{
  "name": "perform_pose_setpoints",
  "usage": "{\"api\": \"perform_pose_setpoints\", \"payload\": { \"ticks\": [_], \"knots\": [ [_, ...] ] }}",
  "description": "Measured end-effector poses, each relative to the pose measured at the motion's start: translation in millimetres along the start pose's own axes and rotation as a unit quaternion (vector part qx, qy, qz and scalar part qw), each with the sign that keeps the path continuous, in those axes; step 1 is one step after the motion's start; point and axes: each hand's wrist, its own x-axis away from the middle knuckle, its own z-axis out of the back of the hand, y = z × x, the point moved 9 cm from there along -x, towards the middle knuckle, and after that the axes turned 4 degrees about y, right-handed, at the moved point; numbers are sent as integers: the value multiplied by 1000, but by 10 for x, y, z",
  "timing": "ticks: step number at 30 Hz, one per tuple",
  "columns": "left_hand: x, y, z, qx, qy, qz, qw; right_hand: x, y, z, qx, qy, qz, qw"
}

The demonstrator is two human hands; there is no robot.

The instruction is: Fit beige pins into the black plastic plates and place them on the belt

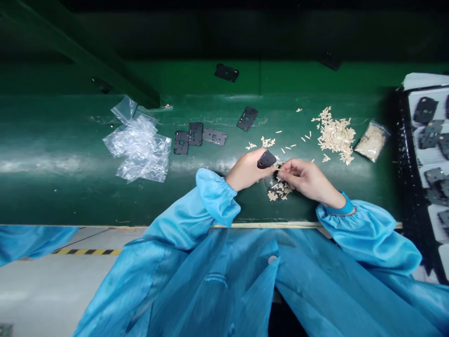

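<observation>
My left hand (249, 168) is closed on a small black plastic plate (266, 159), which tilts up between thumb and fingers. Close beside it, my right hand (304, 179) has its thumb and index finger pinched together near the plate's right edge. What lies in that pinch, if anything, is too small to make out. Below the fingertips is a little pile of pale beige strips (278, 191), partly on something dark. More beige strips (268, 142) are scattered just beyond my hands.
Several black plates (195, 134) lie left of centre, near clear plastic bags (142, 147). To the right are a larger heap of beige strips (336, 135), a filled zip bag (372, 141) and a black crate (417, 187) holding trays of black parts. A blue sleeve (35, 241) shows at far left.
</observation>
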Motion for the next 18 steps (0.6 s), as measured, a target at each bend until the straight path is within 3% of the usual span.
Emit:
{"api": "perform_pose_setpoints", "payload": {
  "ticks": [5, 8, 10, 14, 18],
  "knots": [
    [-16, -3, 40, 34, 4, 14, 999, 47, -35, -36, 103, -14, 43, 994],
    [-14, -23, 90, 29, 5, 31, 999, 50, -19, -20, 82, -6, 38, 996],
    [10, -34, 53, 11, -39, 39, 998, 55, 5, 32, 43, 6, 25, 999],
    [131, -54, -127, -57, -180, 34, 981, 92, -10, 143, 14, 19, 20, 1000],
    [157, -17, -148, -78, -196, 10, 978, 121, -72, 157, -5, 11, 14, 1000]
  ]
}}
